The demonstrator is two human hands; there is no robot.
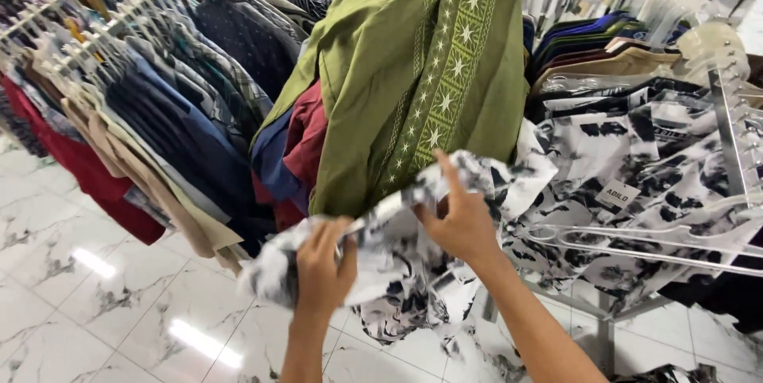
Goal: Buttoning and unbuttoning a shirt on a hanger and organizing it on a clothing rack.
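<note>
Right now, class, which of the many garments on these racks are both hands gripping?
The black-and-white printed shirt, held by left hand and right hand; the green embroidered shirt hangs untouched above.

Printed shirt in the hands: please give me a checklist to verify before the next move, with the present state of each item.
1. Left hand grips the printed shirt: ok.
2. Right hand holds the shirt's upper edge: ok.
3. Shirt is off the floor: ok.
4. Shirt is on a hanger: cannot tell.
5. Green shirt hangs apart from the printed shirt: not ok, they overlap.
6. Empty hangers lie at the right: ok.
</note>
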